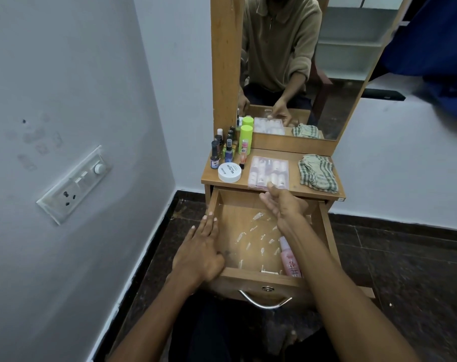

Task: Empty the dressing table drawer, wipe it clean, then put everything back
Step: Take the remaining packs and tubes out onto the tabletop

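Note:
The wooden drawer [250,276] is pulled out under the dressing table top [295,189]. Inside lie a pink bottle [290,259] at the right front and several loose clear false nails [258,244] scattered over the bottom. My left hand [201,252] rests flat with straight fingers on the drawer's left wall and front corner. My right hand [284,202] hovers over the back of the drawer with loosely curled fingers and holds nothing. Its thumb reaches the front edge of a clear plastic nail box [269,169] on the table top.
On the table top stand several nail polish bottles [215,155], a green-capped bottle [245,138], a white round jar [229,172] and a folded checked cloth [317,173]. A mirror [339,61] rises behind. The wall with a switch panel [74,184] is close on the left.

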